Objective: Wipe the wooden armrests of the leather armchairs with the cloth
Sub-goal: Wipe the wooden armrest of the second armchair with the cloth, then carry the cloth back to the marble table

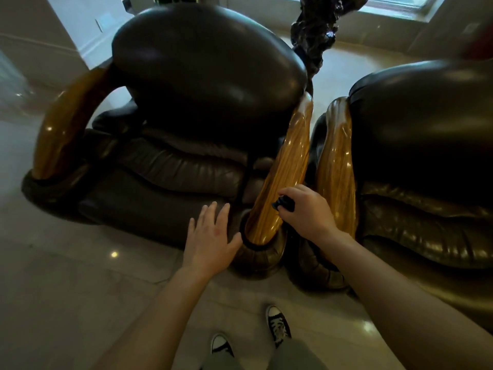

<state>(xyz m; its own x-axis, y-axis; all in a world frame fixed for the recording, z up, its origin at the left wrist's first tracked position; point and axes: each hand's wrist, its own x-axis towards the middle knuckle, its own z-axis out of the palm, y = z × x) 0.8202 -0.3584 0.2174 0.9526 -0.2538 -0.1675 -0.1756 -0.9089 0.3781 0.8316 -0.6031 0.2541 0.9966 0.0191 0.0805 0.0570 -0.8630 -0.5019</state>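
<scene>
Two chairs: the left armchair (208,62) fills 11 o'clock and the right armchair (426,129) sits at 3 o'clock, with their inner arms nearly side by side

Step in hand: I'd call it mid-wipe on the left chair's inner armrest (288,161), down near its front end, just right of the middle of my view

Cloth: the dark cloth (285,204) is bunched up small against the right flank of that armrest, and most of it is buried in my grip

Right hand: my right hand (309,209) has its fingers curled round the cloth, thumb over the top, pushing it onto the wood

Left hand: my left hand (210,236) is at 8 o'clock from the armrest tip with fingers straight and lightly spread and the thumb out toward the leather collar; it holds nothing, and I can't tell if the palm touches the seat edge or just hovers

Left to do, my guess: the neighbouring armrest (336,156) at 3 o'clock from the cloth, plus the outer armrest (58,129) way over at 9 o'clock; the right chair's far arm isn't in view

Next move: probably one long stroke up toward 12 o'clock along the grain to where the wood meets the backrest, with the cloth opened out a bit to wrap the curve

Watch out: the gap between the two inner arms looks tight for knuckles
</scene>
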